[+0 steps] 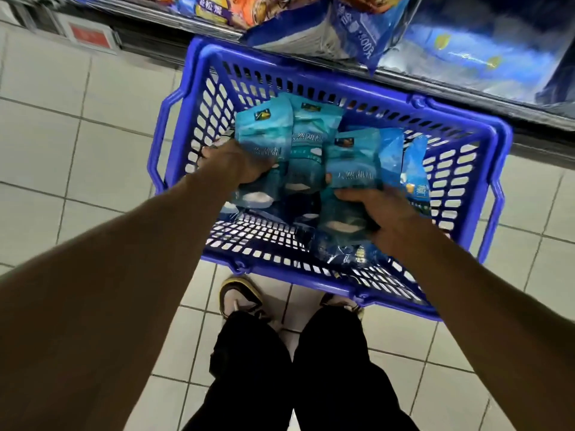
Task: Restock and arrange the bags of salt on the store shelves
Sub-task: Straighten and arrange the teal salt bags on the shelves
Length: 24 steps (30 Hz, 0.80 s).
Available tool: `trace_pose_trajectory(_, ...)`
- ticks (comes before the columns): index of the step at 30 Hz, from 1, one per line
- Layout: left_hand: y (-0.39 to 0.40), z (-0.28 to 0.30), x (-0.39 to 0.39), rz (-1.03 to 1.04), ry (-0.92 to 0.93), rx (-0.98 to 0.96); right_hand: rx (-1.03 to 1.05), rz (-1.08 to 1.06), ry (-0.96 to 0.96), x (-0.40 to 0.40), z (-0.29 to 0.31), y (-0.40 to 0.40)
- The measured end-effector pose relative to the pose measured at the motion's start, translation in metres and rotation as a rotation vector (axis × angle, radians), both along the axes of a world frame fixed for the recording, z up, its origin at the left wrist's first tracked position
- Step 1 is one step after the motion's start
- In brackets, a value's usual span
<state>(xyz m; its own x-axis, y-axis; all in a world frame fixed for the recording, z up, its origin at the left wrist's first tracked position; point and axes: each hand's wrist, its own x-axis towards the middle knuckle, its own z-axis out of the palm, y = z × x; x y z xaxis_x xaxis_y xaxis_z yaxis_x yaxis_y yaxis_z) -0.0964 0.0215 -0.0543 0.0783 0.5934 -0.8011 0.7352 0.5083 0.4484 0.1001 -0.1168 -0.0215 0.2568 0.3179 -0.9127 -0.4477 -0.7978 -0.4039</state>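
covering the room, pale floor tiles run under a blue basket just below the store shelf. inside the basket, the left hand grips teal salt bags; the right hand grips another salt bag.

Your view is dim and cool-toned, with soft overhead light and no hard shadows. Your forearms sit dark and underexposed in the foreground. The floor tiles curve at the left edge from wide-angle distortion. The packets on the shelf above are smeared and out of focus, with slight sheen.
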Motion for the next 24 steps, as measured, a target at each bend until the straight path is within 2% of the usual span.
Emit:
trace_pose_trajectory(3, -0.016, 0.01, 0.001, 0.158, -0.111, -0.059, 0.04, -0.068, 0.027, 0.004, 0.005, -0.028)
trace_pose_trajectory(7, -0.038, 0.028, -0.011, 0.342, -0.109, -0.257, 0.113, -0.111, 0.096, 0.007, 0.014, -0.048)
trace_pose_trajectory(9, -0.044, 0.037, -0.015, 0.426, -0.228, -0.364, 0.136, -0.121, 0.125, 0.007, 0.023, -0.056)
trace_pose_trajectory(13, -0.067, 0.06, -0.027, 0.395, -0.31, -0.512, 0.137, -0.131, 0.144, 0.006, 0.051, -0.071)
trace_pose_trajectory(15, -0.081, 0.076, -0.033, 0.376, -0.359, -0.523, 0.147, -0.113, 0.157, 0.005, 0.07, -0.078)
trace_pose_trajectory(18, -0.111, 0.114, -0.04, 0.473, -0.485, -0.47, 0.178, -0.095, 0.19, -0.001, 0.109, -0.089)
trace_pose_trajectory(22, -0.144, 0.188, -0.048, 0.605, -0.626, -0.379, 0.194, -0.063, 0.239, -0.013, 0.181, -0.102)
trace_pose_trajectory(24, -0.156, 0.232, -0.05, 0.651, -0.63, -0.328, 0.202, -0.052, 0.245, -0.02, 0.223, -0.109)
